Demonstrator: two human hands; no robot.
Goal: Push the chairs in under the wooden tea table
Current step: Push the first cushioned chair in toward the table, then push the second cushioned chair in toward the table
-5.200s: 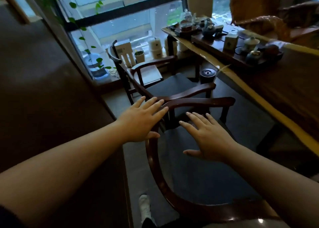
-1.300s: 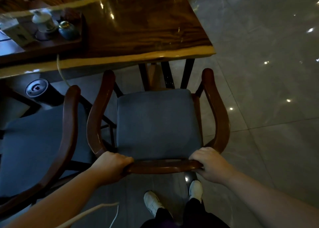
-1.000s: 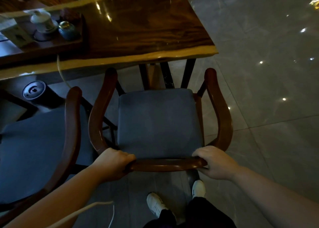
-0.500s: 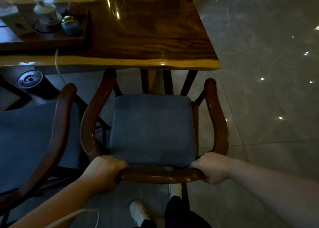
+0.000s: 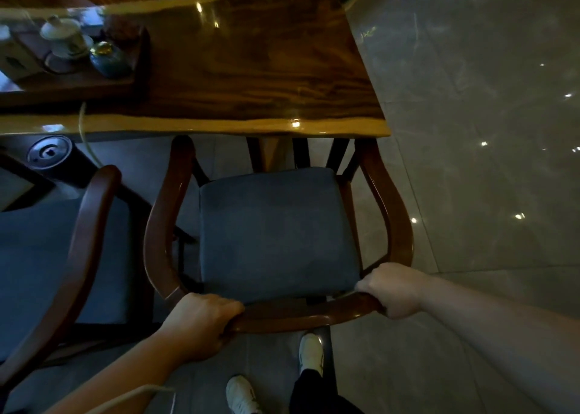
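A wooden armchair with a grey seat cushion (image 5: 276,231) faces the wooden tea table (image 5: 251,65). Its two armrest tips reach the table's pale front edge; the seat is still out in front of the table. My left hand (image 5: 201,325) grips the left end of the curved back rail (image 5: 301,316). My right hand (image 5: 392,291) grips the rail's right end. A second armchair (image 5: 53,256) of the same kind stands to the left, its seat out from the table.
A tea tray with a lidded cup (image 5: 64,38) and a small dark jar (image 5: 108,59) sits on the table's left part. A round black bin (image 5: 50,153) stands under the table edge. My white shoes (image 5: 309,354) are behind the chair. Glossy tile floor (image 5: 486,162) lies to the right.
Both hands moved from open over the armrests to gripping the back rail. Over the last second the chair slid toward the table, its armrest tips now at the table edge.
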